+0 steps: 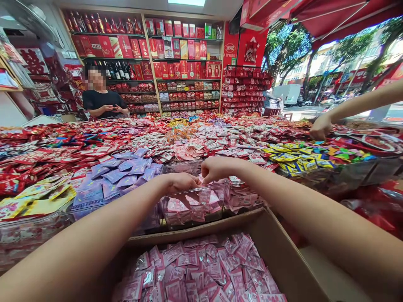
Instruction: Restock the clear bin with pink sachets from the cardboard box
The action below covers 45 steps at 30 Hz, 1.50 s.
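My left hand (184,182) and my right hand (212,168) meet over a clear plastic bin (225,191) that holds pink packets (198,205). The fingers of both are bent together around a small pinkish thing, too small and too covered to name. Below my forearms, an open cardboard box (277,239) is filled with pink and white packets (201,268). Purple packets (126,172) are heaped to the left of the bin. Light pink packets (189,150) lie just beyond it.
Yellow packets (299,159) fill a bin at right; yellow ones (37,197) lie at left. Another person's hand (321,127) reaches in from the right. A person (102,98) in black stands behind the heaps, before shelves (185,58) of red boxes and bottles.
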Tool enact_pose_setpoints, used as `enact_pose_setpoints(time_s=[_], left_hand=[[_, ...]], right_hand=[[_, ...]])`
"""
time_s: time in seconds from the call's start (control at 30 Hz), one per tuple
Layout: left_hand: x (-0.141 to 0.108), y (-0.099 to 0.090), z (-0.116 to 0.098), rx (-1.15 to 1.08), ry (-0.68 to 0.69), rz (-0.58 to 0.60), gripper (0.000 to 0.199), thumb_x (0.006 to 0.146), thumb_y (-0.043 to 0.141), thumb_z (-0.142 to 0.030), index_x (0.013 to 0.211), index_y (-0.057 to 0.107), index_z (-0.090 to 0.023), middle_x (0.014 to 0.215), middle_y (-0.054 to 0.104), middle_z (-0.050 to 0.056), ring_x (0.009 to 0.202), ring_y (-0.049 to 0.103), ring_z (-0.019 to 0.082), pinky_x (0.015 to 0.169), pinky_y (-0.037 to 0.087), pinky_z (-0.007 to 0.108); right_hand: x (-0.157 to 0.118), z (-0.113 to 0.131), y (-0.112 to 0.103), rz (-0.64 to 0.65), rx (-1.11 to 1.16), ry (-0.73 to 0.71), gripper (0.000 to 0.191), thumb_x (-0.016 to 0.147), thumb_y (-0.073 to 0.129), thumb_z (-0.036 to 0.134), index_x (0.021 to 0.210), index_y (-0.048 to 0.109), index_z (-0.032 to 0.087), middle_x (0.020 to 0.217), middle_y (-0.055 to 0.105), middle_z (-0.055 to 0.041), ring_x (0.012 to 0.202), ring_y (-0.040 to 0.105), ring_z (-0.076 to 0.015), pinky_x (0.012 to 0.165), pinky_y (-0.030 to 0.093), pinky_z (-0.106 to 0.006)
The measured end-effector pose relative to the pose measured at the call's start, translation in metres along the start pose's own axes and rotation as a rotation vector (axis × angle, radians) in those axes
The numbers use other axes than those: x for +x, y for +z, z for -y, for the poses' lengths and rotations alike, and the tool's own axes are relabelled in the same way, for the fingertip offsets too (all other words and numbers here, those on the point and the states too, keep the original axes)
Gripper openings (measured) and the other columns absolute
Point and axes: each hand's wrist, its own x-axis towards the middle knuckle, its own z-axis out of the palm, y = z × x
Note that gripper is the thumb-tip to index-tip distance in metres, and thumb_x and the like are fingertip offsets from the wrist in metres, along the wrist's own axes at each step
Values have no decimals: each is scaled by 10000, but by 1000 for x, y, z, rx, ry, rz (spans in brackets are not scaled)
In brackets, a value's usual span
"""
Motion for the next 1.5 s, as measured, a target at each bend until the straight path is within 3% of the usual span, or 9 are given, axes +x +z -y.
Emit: enact_pose_setpoints(time_s=[0.2, 0.4, 0.53, 0.7, 1.07, 1.3, 1.5], left_hand=[[2, 0, 0, 38, -41, 49, 135, 649, 529, -87, 743, 525, -185, 666, 548, -51, 648, 586, 128, 726, 432, 369], [3, -1, 0, 87, -86, 102, 180, 670, 522, -150, 827, 509, -237, 722, 590, -54, 668, 580, 122, 722, 422, 345], [6, -4, -1, 159, -151, 125, 99, 700, 489, -231, 786, 529, -202, 801, 638, 16, 683, 584, 151, 681, 442, 339], [6, -5, -4, 242, -255, 178, 193, 726, 437, -314, 788, 570, -188, 769, 653, 56, 667, 584, 182, 624, 461, 347], [-4, 0, -6, 331, -323, 159, 291, 730, 358, -364, 850, 567, -202, 700, 631, 43, 605, 564, 179, 562, 464, 330], [-6, 0, -5, 345, -301, 173, 323, 712, 349, -419, 814, 564, -201, 668, 612, 33, 555, 541, 167, 547, 451, 311], [-5, 2, -4, 339, -288, 244, 368, 698, 329, -448, 815, 582, -208, 701, 618, 43, 592, 543, 183, 560, 449, 317]], right_hand=[[16, -2, 14, 212, 65, 49, 309, 559, 630, 186, 850, 594, 89, 652, 630, -46, 553, 578, -136, 520, 463, -236], [25, -5, 12, 313, 43, 24, 335, 505, 680, 207, 817, 593, 117, 542, 565, 27, 537, 551, -120, 529, 446, -232], [31, -7, 7, 383, -18, 25, 358, 460, 706, 224, 783, 602, 112, 488, 503, 55, 468, 474, -87, 498, 407, -234], [41, -1, 8, 526, -73, 46, 363, 474, 704, 265, 789, 616, 107, 423, 432, 71, 386, 367, -63, 443, 347, -245], [50, -7, 26, 728, 199, 31, 414, 522, 694, 324, 846, 581, 91, 633, 583, 11, 574, 540, -102, 568, 443, -245], [48, -12, 27, 686, 251, 19, 359, 568, 661, 328, 807, 584, 72, 683, 613, -24, 626, 577, -122, 603, 469, -262], [46, -8, 29, 440, 75, 22, 257, 603, 614, 277, 775, 601, 88, 701, 617, -31, 698, 573, -146, 626, 453, -272]])
